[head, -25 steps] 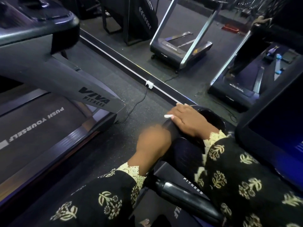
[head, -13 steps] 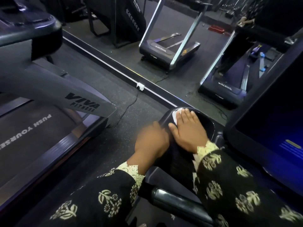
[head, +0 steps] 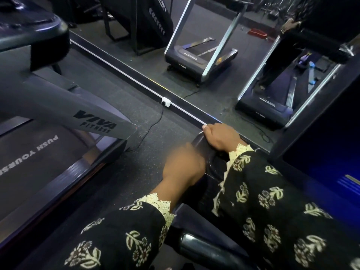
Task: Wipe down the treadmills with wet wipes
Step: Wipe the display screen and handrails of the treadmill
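Head view, one entry.

- Right hand (head: pixel 220 136): fingers curled over the far rim of the cup-holder recess (head: pixel 215 169) on the treadmill console (head: pixel 209 191). It held the wet wipe (head: pixel 204 127), of which only a white edge showed at the fingertips; the rest lay hidden under the hand.
- Left hand (head: pixel 183 164): blurred, set against the near-left edge of the same console. I could not tell whether it gripped anything or lay flat.
- Change noted: half a second before, the right hand lay flat inside the recess with the wipe spread beneath the fingers. It had since slid outward to the rim and closed over the edge. A second before, it sat at much the same rim. I took this for a back-and-forth rubbing stroke.
- Bearing on the task: the recess and its rim looked mid-wipe. The screen (head: pixel 321 162) and the handlebar (head: pixel 204 248) had no wipe on them, so I judged much of this machine, and the others, was left to do.
- Also present: neighbouring treadmill (head: pixel 93 121) to the left, marked VIVA FITNESS, well apart from both hands; a floor-level mirror (head: pixel 224 75) ahead; a wall socket (head: pixel 166 101) with a cable trailing across the floor.
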### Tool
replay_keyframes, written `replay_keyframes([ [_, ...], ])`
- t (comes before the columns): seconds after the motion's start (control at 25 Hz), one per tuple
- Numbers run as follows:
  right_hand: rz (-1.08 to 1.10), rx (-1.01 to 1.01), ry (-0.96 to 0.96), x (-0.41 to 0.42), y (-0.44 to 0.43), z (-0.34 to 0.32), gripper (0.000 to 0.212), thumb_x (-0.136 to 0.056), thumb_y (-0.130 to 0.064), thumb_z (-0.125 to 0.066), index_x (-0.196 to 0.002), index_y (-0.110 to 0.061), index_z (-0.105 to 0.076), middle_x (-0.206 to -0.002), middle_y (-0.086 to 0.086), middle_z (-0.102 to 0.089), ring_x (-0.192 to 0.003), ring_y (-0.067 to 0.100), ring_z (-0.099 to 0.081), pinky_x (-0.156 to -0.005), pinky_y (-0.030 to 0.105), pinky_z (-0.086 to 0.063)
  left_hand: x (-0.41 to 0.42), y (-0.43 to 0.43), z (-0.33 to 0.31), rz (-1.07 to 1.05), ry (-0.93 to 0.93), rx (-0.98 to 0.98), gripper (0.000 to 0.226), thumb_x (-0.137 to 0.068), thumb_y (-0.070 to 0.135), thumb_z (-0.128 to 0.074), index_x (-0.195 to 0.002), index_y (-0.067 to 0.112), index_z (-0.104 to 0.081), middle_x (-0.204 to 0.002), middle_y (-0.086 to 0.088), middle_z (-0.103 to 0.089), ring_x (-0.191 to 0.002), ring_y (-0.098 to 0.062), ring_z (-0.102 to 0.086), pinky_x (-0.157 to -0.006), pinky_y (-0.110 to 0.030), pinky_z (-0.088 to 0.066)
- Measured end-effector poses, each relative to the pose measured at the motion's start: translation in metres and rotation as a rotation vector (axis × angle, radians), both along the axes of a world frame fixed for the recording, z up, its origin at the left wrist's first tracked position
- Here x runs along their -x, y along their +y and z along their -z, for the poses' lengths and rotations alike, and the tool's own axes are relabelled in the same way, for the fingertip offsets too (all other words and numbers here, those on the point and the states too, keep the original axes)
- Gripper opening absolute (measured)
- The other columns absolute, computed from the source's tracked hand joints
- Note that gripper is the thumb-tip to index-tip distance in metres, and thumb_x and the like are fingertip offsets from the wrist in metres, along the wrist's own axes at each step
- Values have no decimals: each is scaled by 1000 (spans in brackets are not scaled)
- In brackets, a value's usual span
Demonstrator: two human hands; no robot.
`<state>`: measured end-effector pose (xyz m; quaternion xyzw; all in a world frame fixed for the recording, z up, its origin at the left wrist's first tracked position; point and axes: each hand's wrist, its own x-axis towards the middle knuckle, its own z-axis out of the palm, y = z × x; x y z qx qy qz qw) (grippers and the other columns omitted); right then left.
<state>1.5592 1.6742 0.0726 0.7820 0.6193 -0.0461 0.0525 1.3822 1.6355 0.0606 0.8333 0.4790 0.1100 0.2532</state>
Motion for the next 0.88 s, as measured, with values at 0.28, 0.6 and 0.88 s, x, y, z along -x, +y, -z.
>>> replay_keyframes([
  [0.28, -160, 169, 43, 25, 17, -7, 51, -100, -43, -28, -112, -12, -67, -121, 15, -63, -115, 31, -55, -95, 38, -44, -1, 3, -2, -11, 17, -11, 32, -94, 33, -37, -112, 8, -46, -115, -19, -58, -106, -37, -54, -83, -41, -42],
  [0.6, 315, -36, -88, 24, -32, 0, 78, -96, -59, -15, -146, 0, -29, -149, 24, -33, -140, 34, -26, -116, 43, -12, -2, 6, -3, 3, 5, 3, 32, -95, 35, -36, -110, 9, -46, -113, -19, -60, -103, -36, -55, -78, -39, -39],
  [0.88, 425, 31, -127, 10, -41, -2, 94, -90, -70, -10, -147, 4, -22, -149, 26, -30, -140, 36, -25, -117, 46, -15, -10, 6, 1, 24, 101, -72, 47, -97, 38, -32, -129, 4, -40, -127, -18, -53, -114, -35, -50, -87, -42, -43],
])
